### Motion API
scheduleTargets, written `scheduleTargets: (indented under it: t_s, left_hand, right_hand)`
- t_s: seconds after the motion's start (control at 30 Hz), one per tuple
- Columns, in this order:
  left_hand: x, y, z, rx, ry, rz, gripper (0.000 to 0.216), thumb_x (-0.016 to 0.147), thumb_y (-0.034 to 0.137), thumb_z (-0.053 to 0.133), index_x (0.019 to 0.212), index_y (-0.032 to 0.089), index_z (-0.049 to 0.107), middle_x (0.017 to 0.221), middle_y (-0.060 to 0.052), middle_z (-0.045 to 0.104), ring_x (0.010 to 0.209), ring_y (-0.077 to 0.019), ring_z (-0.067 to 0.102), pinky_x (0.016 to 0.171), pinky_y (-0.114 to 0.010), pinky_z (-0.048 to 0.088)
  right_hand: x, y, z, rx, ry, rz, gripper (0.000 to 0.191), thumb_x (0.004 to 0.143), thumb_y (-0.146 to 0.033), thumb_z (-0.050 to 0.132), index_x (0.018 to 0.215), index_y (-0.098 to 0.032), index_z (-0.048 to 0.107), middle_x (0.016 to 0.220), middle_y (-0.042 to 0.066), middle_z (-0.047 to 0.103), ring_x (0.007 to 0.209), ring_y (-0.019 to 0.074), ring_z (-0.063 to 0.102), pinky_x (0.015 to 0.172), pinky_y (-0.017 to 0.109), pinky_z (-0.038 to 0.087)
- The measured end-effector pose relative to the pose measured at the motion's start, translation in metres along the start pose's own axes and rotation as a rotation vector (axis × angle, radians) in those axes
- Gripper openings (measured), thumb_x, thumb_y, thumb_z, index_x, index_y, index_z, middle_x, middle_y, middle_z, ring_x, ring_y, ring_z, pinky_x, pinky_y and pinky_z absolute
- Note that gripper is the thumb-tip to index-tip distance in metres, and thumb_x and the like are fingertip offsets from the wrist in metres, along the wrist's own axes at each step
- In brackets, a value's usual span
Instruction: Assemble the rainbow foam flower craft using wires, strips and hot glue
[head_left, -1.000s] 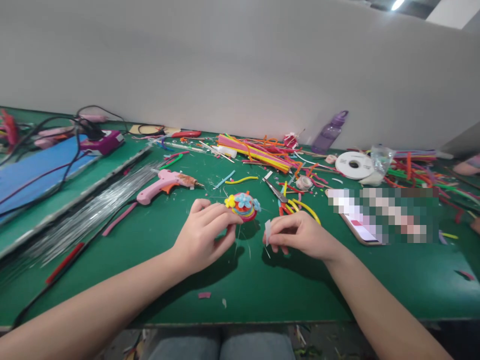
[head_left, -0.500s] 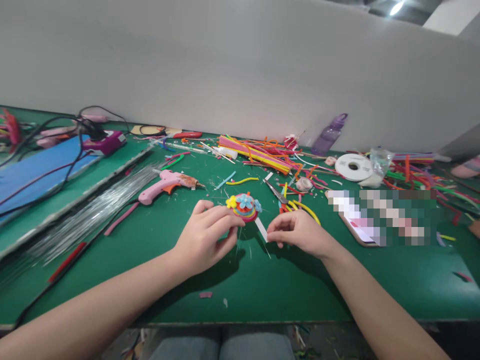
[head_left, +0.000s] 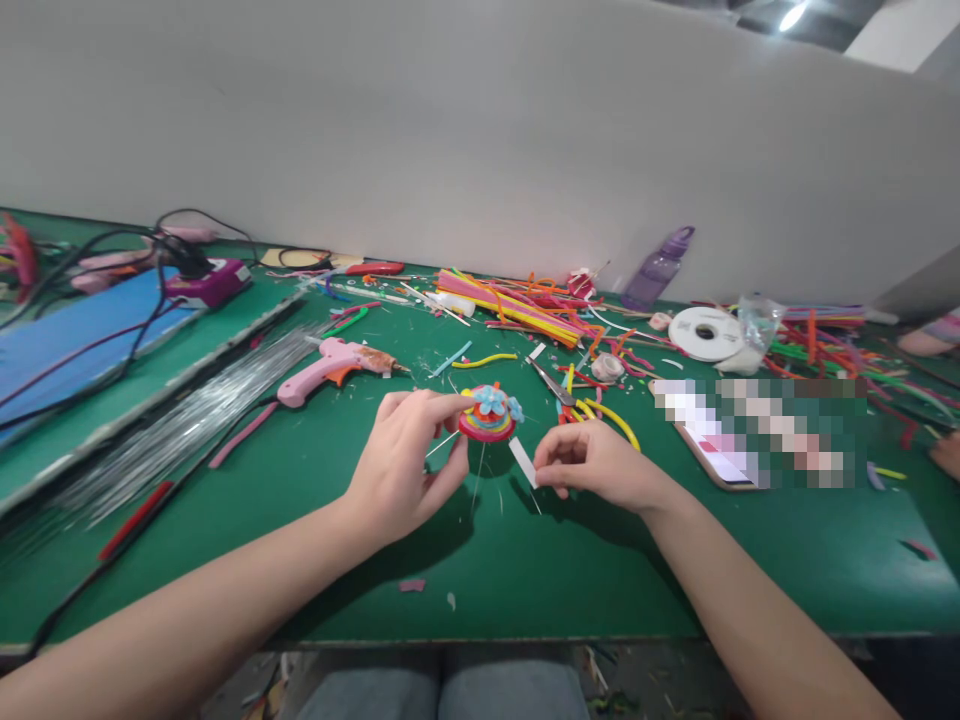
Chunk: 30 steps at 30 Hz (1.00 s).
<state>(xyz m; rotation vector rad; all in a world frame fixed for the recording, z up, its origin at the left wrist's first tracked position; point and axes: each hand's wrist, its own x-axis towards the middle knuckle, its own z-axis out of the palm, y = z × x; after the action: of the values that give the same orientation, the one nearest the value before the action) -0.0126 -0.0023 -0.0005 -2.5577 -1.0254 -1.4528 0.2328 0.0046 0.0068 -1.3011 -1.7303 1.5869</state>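
Green table [head_left: 555, 600], scraps [head_left: 412, 586] scattered over it. Left: pink glue gun [head_left: 321, 374] beside a bundle of clear strands [head_left: 202, 405]. Far side: coloured stems [head_left: 514, 310] heaped, purple bottle [head_left: 658, 272], white spool [head_left: 686, 337] lying flat. Right: phone [head_left: 705, 440]. Mid-table: scissors [head_left: 553, 384] among yellow stems [head_left: 621, 424].

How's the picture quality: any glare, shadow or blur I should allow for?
Head view: soft shadow on the green table beneath the left hand; pale glare toward the table's right side; phone partly pixelated; fine strands below the flowered piece faint.
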Motion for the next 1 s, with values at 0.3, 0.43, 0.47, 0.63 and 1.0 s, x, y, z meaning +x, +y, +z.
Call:
scheduleTargets:
  t_s: [0.3, 0.43, 0.47, 0.63, 1.0]
  left_hand:
    - [0.000, -0.004, 0.003, -0.063, -0.116, -0.081, 0.056, 0.085, 0.010, 0.052, 0.137, 0.019, 0.032, 0.142, -0.016, 0.041, 0.134, -0.0257, 0.039, 0.110, -0.045, 0.037]
    - [0.000, -0.006, 0.006, -0.046, -0.203, -0.088, 0.062, 0.088, 0.016, 0.051, 0.144, 0.020, 0.023, 0.146, -0.016, 0.038, 0.137, -0.0261, 0.036, 0.112, -0.048, 0.035]
    - [0.000, -0.007, 0.007, -0.037, -0.220, -0.087, 0.063, 0.088, 0.018, 0.051, 0.144, 0.020, 0.022, 0.147, -0.016, 0.038, 0.137, -0.0266, 0.036, 0.112, -0.049, 0.034]
    - [-0.001, -0.011, 0.010, -0.053, -0.279, -0.095, 0.062, 0.090, 0.023, 0.052, 0.144, 0.020, 0.022, 0.146, -0.015, 0.040, 0.136, -0.0258, 0.037, 0.111, -0.046, 0.036]
    - [-0.001, -0.011, 0.012, -0.078, -0.304, -0.109, 0.062, 0.090, 0.030, 0.055, 0.143, 0.021, 0.024, 0.145, -0.015, 0.040, 0.136, -0.0262, 0.037, 0.110, -0.047, 0.037]
  right_hand:
    - [0.001, 0.002, 0.006, 0.021, 0.024, 0.082, 0.024, 0.068, -0.033, 0.077, 0.077, -0.016, 0.062, 0.058, -0.004, 0.059, 0.047, 0.0057, 0.053, 0.043, 0.018, 0.038]
    - [0.001, 0.004, 0.007, 0.060, 0.040, 0.083, 0.023, 0.069, -0.030, 0.077, 0.077, -0.016, 0.060, 0.058, -0.004, 0.060, 0.046, 0.0056, 0.052, 0.043, 0.019, 0.038]
    - [0.001, 0.004, 0.007, 0.059, 0.046, 0.077, 0.023, 0.069, -0.030, 0.077, 0.076, -0.016, 0.059, 0.057, -0.004, 0.060, 0.046, 0.0058, 0.052, 0.043, 0.019, 0.038]
    - [0.001, 0.003, 0.007, 0.021, 0.073, 0.069, 0.027, 0.069, -0.035, 0.078, 0.075, -0.017, 0.059, 0.057, -0.004, 0.059, 0.047, 0.0069, 0.053, 0.045, 0.020, 0.040]
    - [-0.005, -0.002, 0.008, -0.024, 0.014, -0.025, 0.027, 0.070, -0.036, 0.078, 0.077, -0.017, 0.060, 0.063, -0.002, 0.062, 0.053, 0.0078, 0.057, 0.051, 0.021, 0.043]
